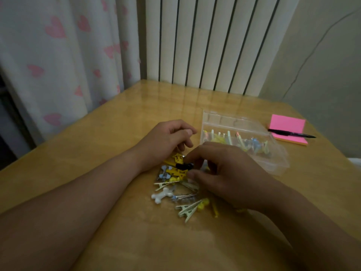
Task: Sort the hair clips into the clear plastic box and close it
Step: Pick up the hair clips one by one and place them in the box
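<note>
While the loose hair clips (181, 189) lie heaped on the table (117, 133) at lower centre of the frame, the right hand (224, 171) works at the top of the heap. Its fingers (199, 152) are curled, with thumb and forefinger pinching a black clip (184, 166). The left hand (168, 139) sits just above it, fingers curled inward over a yellow star clip (177, 157); whether they hold anything cannot be told. The clear plastic box (281, 165) stands open right of centre, just beyond the right hand, with its lid (224, 118) tipped back and several clips already inside. To do this step well, draw the black clip straight up so it parts from the yellow clips touching it, and steady the heap with the left hand. Then carry the clip over the near wall of the box and release it low. Many clips remain on the table, so closing the lid is probably some way off. The table is glossy, honey-coloured wood (likely slick, so clips may skid if nudged). A pink note pad (287, 126) with a black pen (291, 134) laid across it lies at the right. A ribbed radiator (205, 45) fills upper centre, a curtain (58, 55) printed with pink hearts hangs at upper left, and a plain wall (322, 65) closes the upper right. Light is dim.
</note>
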Demonstrator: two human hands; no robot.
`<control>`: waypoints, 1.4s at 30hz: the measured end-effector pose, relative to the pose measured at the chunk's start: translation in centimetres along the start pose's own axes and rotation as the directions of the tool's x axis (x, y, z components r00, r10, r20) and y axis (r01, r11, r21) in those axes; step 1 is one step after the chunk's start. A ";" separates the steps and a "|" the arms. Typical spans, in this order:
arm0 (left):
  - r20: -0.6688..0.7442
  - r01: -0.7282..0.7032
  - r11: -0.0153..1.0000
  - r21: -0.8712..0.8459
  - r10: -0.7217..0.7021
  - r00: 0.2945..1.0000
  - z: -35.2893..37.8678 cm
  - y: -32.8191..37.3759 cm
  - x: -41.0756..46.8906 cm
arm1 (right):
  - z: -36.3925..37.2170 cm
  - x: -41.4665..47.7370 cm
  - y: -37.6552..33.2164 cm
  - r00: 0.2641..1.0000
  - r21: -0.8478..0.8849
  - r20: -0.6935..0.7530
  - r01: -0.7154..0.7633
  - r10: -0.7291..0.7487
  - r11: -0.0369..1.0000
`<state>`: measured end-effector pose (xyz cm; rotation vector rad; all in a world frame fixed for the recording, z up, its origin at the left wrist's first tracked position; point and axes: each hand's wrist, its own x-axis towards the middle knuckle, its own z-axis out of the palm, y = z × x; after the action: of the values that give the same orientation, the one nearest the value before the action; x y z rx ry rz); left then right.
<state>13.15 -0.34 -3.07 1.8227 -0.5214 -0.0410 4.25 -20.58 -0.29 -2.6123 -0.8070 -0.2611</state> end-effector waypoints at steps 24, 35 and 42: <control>-0.002 0.010 1.000 0.002 -0.010 1.000 0.0 0.0 -0.2 | -0.2 0.4 2.1 0.926 0.336 -0.241 -0.200 0.289 0.920; 0.009 0.019 1.000 0.012 -0.019 1.000 0.3 -0.2 -0.1 | -6.1 -2.3 11.0 0.565 0.381 -0.586 -0.441 0.581 0.812; 0.005 0.017 1.000 0.019 -0.017 1.000 0.3 -0.3 0.0 | -4.6 -1.2 11.9 0.646 0.202 -0.513 -0.549 0.565 0.811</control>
<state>13.20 -0.58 -3.48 1.8463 -0.5113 -0.0521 9.84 -32.14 -0.22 -2.3984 0.2131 -0.7651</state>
